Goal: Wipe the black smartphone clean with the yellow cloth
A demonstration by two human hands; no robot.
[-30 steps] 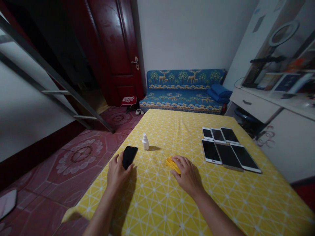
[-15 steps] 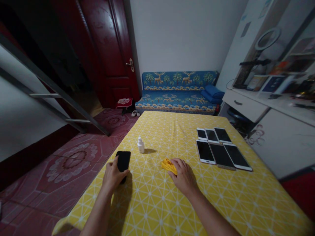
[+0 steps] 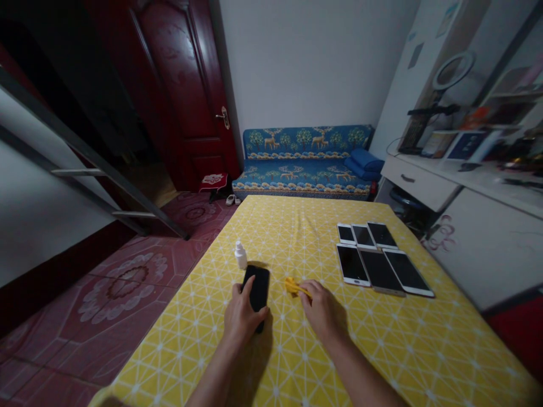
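My left hand grips a black phone, holding it over the yellow patterned table near the middle. My right hand is closed on a small yellow cloth, which rests on the table just right of the phone. A small white dropper bottle stands upright just beyond the phone, to its left.
Several phones lie face up in two rows at the right of the table. A blue patterned sofa stands past the far edge. White cabinets and shelves line the right side. A dark red door and metal ladder are at left.
My left hand has carried the black phone from the table's left edge toward the middle, close to the yellow cloth. My right hand stays on the cloth.
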